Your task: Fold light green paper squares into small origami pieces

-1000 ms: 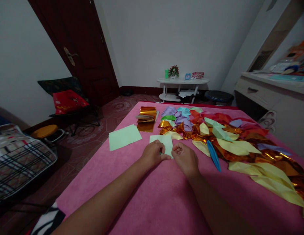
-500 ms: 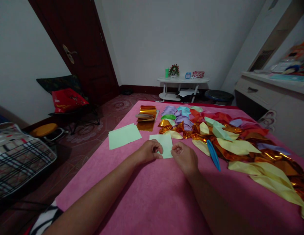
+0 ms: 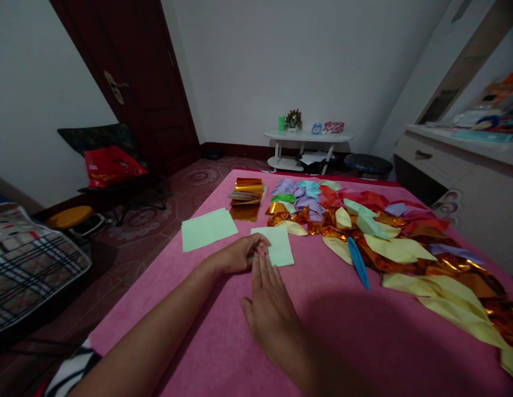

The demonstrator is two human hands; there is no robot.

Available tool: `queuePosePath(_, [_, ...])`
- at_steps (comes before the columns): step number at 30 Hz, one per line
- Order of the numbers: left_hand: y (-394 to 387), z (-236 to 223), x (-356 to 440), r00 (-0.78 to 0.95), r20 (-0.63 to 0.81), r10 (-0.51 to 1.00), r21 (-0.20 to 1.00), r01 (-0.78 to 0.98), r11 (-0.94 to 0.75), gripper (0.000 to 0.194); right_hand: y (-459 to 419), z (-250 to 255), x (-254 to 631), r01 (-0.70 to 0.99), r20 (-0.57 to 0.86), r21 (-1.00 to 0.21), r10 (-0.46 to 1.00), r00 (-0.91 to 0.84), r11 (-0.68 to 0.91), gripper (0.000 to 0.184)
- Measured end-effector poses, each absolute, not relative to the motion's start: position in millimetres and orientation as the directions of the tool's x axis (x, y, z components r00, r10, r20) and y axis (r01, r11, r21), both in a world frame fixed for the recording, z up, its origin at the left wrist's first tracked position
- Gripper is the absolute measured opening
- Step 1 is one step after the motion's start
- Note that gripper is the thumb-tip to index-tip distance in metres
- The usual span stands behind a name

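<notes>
A square of pale green paper (image 3: 281, 247) lies flat on the pink-covered table in front of me. My left hand (image 3: 240, 253) is at its left edge, fingers curled and closed on that side of the sheet. Stretched out straight, the fingers of my right hand (image 3: 275, 314) reach the paper's lower left edge, their tips meeting those of my left hand. That hand holds nothing, and its thumb points away to the left. The corner under the fingertips is hidden.
Left of my hands is a stack of pale green sheets (image 3: 209, 230). Behind it sits a pile of gold foil paper (image 3: 245, 198). Folded colored paper pieces (image 3: 399, 248) cover the table's right side, with a blue folded piece (image 3: 358, 263) nearest my right hand.
My right hand has moved left from the paper's right edge to its lower left, its pinched fingers now straightened out flat. My left hand has shifted slightly left.
</notes>
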State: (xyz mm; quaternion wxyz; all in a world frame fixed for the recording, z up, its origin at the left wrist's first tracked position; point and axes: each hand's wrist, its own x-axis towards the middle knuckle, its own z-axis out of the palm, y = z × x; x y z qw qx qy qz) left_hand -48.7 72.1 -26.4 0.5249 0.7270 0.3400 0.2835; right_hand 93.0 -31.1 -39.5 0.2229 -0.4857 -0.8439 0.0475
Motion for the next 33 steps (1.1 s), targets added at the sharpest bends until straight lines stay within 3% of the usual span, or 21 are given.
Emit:
queuePosePath(4, [74.0, -25.7, -52.1, 0.6, 0.045, 0.799, 0.958, 0.2, -0.204, 0.052, -27.0, -36.5, 112.1, 0.84, 0.199, -0.287, 0.887, -0.418, 0.46, 0.076])
queuePosePath(8, [64.7, -15.7, -47.8, 0.584, 0.04, 0.81, 0.879, 0.366, -0.307, 0.046, -14.8, -31.9, 143.1, 0.888, 0.211, -0.211, 0.906, -0.368, 0.409, 0.075])
queuePosePath(12, [33.5, -12.0, -24.0, 0.602, 0.162, 0.782, 0.515, 0.624, -0.587, 0.046, -13.1, -33.9, 152.1, 0.893, 0.257, -0.148, 0.888, -0.381, 0.426, 0.073])
queuePosePath(14, [17.0, -16.5, -12.7, 0.6, 0.176, 0.78, 0.343, 0.706, -0.62, 0.048, -14.6, -33.4, 150.2, 0.899, 0.249, -0.133, 0.892, -0.378, 0.418, 0.073])
queuePosePath(20, [-7.7, -21.5, -25.5, 0.554, 0.106, 0.825, 0.118, 0.817, -0.564, 0.055, -15.5, -28.5, 149.0, 0.905, 0.223, -0.11, 0.897, -0.382, 0.412, 0.07])
queuePosePath(26, [-13.7, -3.6, -39.5, 0.453, 0.143, 0.88, 0.024, 0.887, -0.461, 0.042, -15.7, -32.5, 148.4, 0.909, 0.246, -0.087, 0.893, -0.377, 0.407, 0.068])
queuePosePath(29, [-7.9, -3.9, -21.9, 0.485, 0.193, 0.853, 0.01, 0.868, -0.496, 0.031, -16.8, -36.5, 146.7, 0.91, 0.296, -0.08, 0.881, -0.369, 0.408, 0.064])
queuePosePath(33, [6.9, -15.6, 0.4, 0.663, 0.202, 0.721, 0.156, 0.705, -0.692, 0.052, -17.2, -38.8, 146.8, 0.907, 0.307, -0.103, 0.88, -0.362, 0.409, 0.061])
